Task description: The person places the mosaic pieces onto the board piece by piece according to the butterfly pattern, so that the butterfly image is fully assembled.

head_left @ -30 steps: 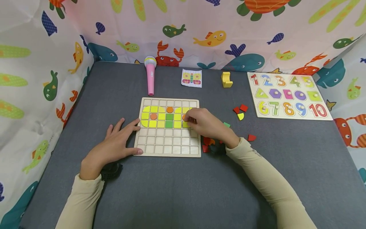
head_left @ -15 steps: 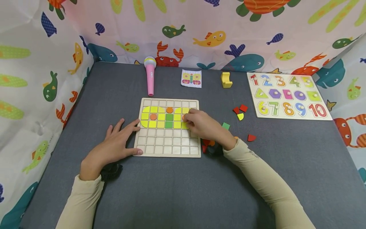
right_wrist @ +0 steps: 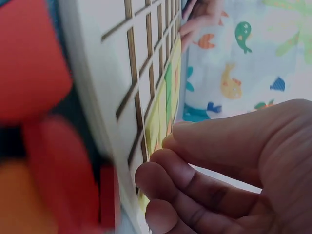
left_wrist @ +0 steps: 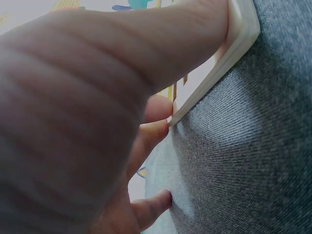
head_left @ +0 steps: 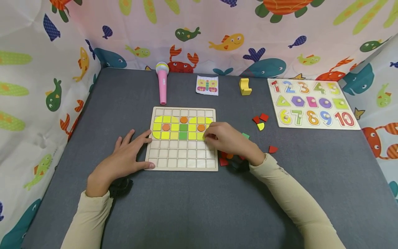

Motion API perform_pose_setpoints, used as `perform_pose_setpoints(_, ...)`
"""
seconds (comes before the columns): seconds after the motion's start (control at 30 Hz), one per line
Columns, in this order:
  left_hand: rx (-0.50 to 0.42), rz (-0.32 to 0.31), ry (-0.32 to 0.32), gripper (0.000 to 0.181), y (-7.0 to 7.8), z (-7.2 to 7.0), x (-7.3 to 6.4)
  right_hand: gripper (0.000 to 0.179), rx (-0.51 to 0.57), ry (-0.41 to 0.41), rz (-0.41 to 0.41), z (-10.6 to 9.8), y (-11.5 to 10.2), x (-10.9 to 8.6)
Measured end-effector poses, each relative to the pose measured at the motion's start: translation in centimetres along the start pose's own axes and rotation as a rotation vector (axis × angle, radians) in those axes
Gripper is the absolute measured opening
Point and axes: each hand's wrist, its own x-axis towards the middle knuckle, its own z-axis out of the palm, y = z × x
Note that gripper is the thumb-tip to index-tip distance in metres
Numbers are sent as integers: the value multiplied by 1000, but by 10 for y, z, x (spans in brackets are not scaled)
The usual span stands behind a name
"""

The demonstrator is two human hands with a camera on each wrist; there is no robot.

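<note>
A wooden grid board point(head_left: 169, 152) lies on the table, its upper rows partly filled with yellow tiles point(head_left: 174, 135), green squares point(head_left: 183, 131) and orange round tiles point(head_left: 183, 120). Fingers spread, my left hand point(head_left: 124, 154) rests at the board's left edge, thumb on the near corner; the left wrist view shows the thumb point(left_wrist: 180, 41) against the rim. Over the right end of the yellow rows is my right hand point(head_left: 228, 139), fingers bent. In the right wrist view its thumb point(right_wrist: 204, 139) and index fingertip meet close above the tiles; I cannot tell whether a tile is between them.
Loose red tiles point(head_left: 224, 162) lie beside the board's right edge, with more red pieces point(head_left: 273, 149) and a yellow one point(head_left: 261, 127) farther right. Behind stand a pink microphone point(head_left: 162, 86), a butterfly pattern card point(head_left: 207, 85), a yellow block point(head_left: 245, 87) and a number puzzle point(head_left: 317, 108).
My right hand has shifted slightly right and toward me, uncovering the right orange round tile and yellow tiles around it. The left hand stays in place.
</note>
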Motion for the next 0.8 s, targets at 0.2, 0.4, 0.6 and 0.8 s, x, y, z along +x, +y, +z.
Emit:
perform_pose_setpoints(0.2, 9, 3, -8, 99, -1, 0, 1, 13, 8, 47, 99, -18, 13, -20)
perform_pose_setpoints(0.4, 7, 5, -10, 100, 0, -1, 0, 12, -7, 135, 152, -36, 36, -44)
perform_pose_setpoints(0.6, 8, 11, -7, 100, 1, -1, -1, 12, -38, 197, 226, -53, 56, -68)
perform_pose_setpoints(0.8, 5, 5, -6, 100, 1, -1, -1, 13, -57, 243, 321, -68, 71, -91)
